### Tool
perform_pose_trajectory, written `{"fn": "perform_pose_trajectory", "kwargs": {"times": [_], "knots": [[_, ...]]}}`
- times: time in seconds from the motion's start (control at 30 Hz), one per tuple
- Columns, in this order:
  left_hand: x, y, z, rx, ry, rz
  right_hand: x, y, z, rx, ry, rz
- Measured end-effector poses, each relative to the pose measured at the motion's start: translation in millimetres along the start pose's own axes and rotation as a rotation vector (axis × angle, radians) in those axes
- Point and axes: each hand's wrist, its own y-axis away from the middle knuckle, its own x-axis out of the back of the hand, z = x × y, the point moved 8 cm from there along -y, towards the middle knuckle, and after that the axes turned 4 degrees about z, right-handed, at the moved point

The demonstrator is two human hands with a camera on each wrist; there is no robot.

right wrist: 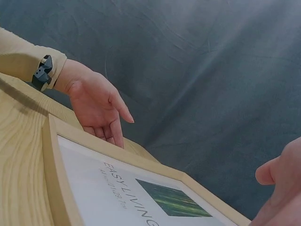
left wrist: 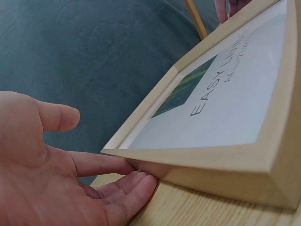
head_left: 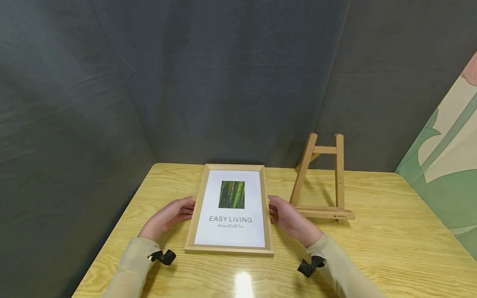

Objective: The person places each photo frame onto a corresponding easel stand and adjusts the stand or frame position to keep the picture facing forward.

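Note:
A light wooden picture frame (head_left: 231,234) lies face up on the table, showing a white sheet with a green bamboo picture and the words EASY LIVING. My left hand (head_left: 174,215) is at its left side; in the left wrist view, the fingertips (left wrist: 146,183) touch the frame's outer edge low down, with the thumb raised and apart. On the opposite side is my right hand (head_left: 290,217), its fingers by the right edge. Only part of that hand (right wrist: 284,188) appears in the right wrist view, so its fingertips are hidden there.
A small wooden easel (head_left: 339,178) stands on the table just right of the right hand. The wood-grain table (head_left: 391,231) ends at a dark curtain (head_left: 238,82) behind and to the left. A floral cloth (head_left: 447,165) hangs at the right.

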Motion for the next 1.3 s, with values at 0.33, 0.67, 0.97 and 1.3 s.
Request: {"fn": "perform_pose_trajectory", "kwargs": {"times": [0.33,0.67,0.97,1.3], "knots": [[1.4,-5.3,-4.2,0.028,-0.01,0.035,3.0,-8.0,8.0,-0.098,-0.033,-0.028],[1.1,-6.2,-6.6,0.062,-0.036,0.04,4.3,1.6,12.4,-0.162,-0.113,-0.052],[8.1,-3.3,-8.9,0.111,-0.039,0.109,0.8,8.1,7.2,-0.168,-0.149,-0.109],[11.7,1.7,-5.5,0.067,0.036,0.107,0.5,7.2,2.4,-0.154,-0.155,-0.151]]}}
